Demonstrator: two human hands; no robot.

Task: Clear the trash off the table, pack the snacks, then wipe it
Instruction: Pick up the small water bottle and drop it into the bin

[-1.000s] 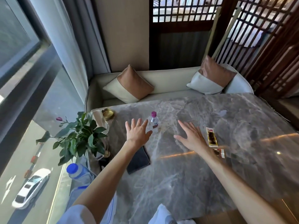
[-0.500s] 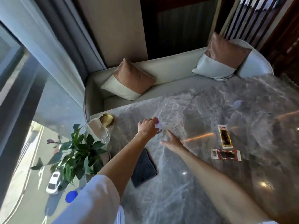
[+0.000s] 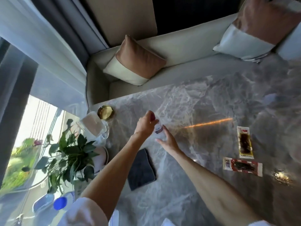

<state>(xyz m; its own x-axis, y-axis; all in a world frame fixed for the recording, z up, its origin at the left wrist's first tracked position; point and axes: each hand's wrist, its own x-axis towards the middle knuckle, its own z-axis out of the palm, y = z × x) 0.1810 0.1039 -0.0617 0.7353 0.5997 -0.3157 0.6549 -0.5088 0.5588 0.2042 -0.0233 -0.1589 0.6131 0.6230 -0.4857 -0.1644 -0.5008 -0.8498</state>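
Note:
A small clear water bottle with a pink cap is held between both hands over the grey marble table. My left hand is closed around its cap and neck. My right hand cups the lower body from the right. Two snack packets lie to the right: one upright, one flat with a red border. A dark grey cloth rests on the table under my left forearm.
A clear plastic bag, a gold dish and a potted plant stand at the table's left edge. A blue-capped bottle sits lower left. A cushioned bench with pillows runs behind the table.
Both hands moved from flat on the table to the bottle; the left closed on its top, then the right came against its body. The view tilted down and left.

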